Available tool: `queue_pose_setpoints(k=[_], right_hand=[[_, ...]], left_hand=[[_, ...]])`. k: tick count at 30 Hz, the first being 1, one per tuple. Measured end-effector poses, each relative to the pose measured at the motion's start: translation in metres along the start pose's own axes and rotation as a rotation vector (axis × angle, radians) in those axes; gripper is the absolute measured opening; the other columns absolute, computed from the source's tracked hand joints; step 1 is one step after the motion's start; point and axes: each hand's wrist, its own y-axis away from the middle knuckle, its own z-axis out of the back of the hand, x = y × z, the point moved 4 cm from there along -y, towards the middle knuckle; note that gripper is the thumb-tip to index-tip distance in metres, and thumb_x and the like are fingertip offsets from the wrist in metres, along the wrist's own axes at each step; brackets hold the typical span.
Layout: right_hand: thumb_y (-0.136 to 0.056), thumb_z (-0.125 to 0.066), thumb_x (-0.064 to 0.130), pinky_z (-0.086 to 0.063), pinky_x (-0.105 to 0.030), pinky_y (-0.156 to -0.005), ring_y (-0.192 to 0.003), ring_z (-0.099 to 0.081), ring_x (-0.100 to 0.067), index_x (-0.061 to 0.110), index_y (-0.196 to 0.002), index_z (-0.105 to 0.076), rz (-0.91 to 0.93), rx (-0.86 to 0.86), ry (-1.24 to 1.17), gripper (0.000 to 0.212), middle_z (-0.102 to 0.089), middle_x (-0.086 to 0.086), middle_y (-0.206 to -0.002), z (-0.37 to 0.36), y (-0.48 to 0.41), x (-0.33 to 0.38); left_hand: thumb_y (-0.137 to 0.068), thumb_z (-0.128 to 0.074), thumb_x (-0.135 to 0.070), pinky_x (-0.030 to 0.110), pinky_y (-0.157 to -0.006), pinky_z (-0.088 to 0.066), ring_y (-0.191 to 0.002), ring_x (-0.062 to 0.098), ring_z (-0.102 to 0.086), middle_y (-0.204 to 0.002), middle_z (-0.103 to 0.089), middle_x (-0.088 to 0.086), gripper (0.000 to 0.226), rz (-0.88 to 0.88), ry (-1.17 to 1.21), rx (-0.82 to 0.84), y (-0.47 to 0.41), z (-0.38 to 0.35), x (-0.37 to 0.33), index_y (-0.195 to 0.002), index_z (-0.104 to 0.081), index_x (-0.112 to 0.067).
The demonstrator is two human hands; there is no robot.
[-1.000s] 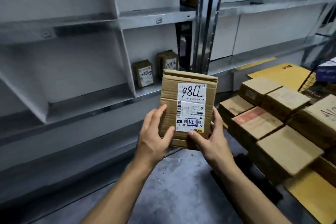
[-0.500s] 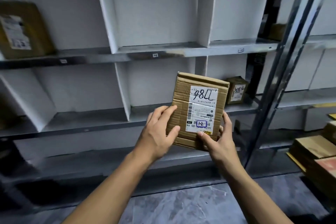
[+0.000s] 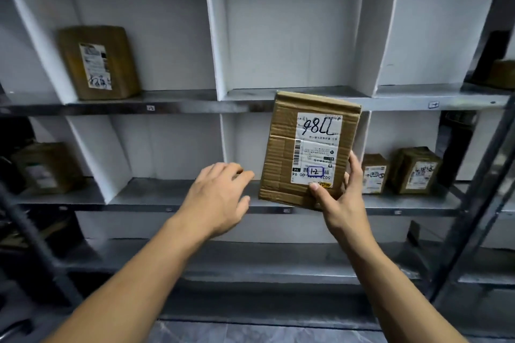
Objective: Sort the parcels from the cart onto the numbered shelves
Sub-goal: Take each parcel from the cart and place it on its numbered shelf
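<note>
While grip of right hand (image 3: 343,205) clasps parcel (image 3: 281,159) before shelf edge (image 3: 189,105) | left hand (image 3: 217,200) released, beside.

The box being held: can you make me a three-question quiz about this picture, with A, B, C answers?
1. Where do the two small parcels stand? A) on the floor B) on a shelf, right of the held box C) on top of the held box
2. What colour is the held box's label? A) red B) green C) white
3. How is the left hand? A) open, off the box B) gripping the box C) a fist
Answers: 1 B, they stand on the shelf beside it; 2 C, white with black writing; 3 A, fingers spread, only the right hand grips the box.
</note>
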Motion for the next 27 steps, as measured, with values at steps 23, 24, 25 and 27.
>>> queue_pose_setpoints(k=[23,24,25,27], right_hand=[[-0.089,-0.07,0.012,-0.047,-0.046,-0.107,-0.124,-0.058,-0.011,0.034,-0.155,-0.017,0.333,0.306,-0.201,0.087,-0.053,0.007,-0.143,-0.27,-0.181,0.084],[-0.089,-0.07,0.011,-0.045,-0.046,-0.109,-0.127,-0.056,-0.012,0.033,-0.155,-0.016,0.341,0.302,-0.183,0.088,-0.05,0.005,-0.146,-0.283,-0.187,0.086],[-0.089,-0.07,0.011,-0.043,-0.046,-0.111,-0.13,-0.053,-0.013,0.033,-0.154,-0.016,0.35,0.297,-0.163,0.088,-0.048,0.004,-0.148,-0.295,-0.194,0.087],[-0.088,-0.071,0.012,-0.041,-0.045,-0.112,-0.133,-0.049,-0.015,0.036,-0.154,-0.016,0.364,0.275,-0.112,0.09,-0.046,0.005,-0.149,-0.318,-0.209,0.087]], left_hand=[[-0.088,-0.052,-0.039,0.042,-0.1,-0.037,-0.118,0.023,-0.046,-0.13,-0.052,-0.001,0.049,0.542,-0.267,-0.123,-0.006,0.026,0.223,-0.135,-0.048,-0.025],[-0.088,-0.052,-0.039,0.042,-0.101,-0.037,-0.119,0.023,-0.046,-0.131,-0.052,-0.001,0.05,0.547,-0.263,-0.126,-0.008,0.025,0.235,-0.136,-0.048,-0.025],[-0.088,-0.052,-0.04,0.043,-0.101,-0.037,-0.119,0.023,-0.046,-0.131,-0.052,-0.001,0.05,0.547,-0.258,-0.131,-0.011,0.025,0.246,-0.136,-0.048,-0.025],[-0.088,-0.054,-0.039,0.043,-0.101,-0.038,-0.119,0.023,-0.048,-0.13,-0.053,-0.001,0.05,0.526,-0.251,-0.155,-0.021,0.025,0.269,-0.136,-0.049,-0.025]])
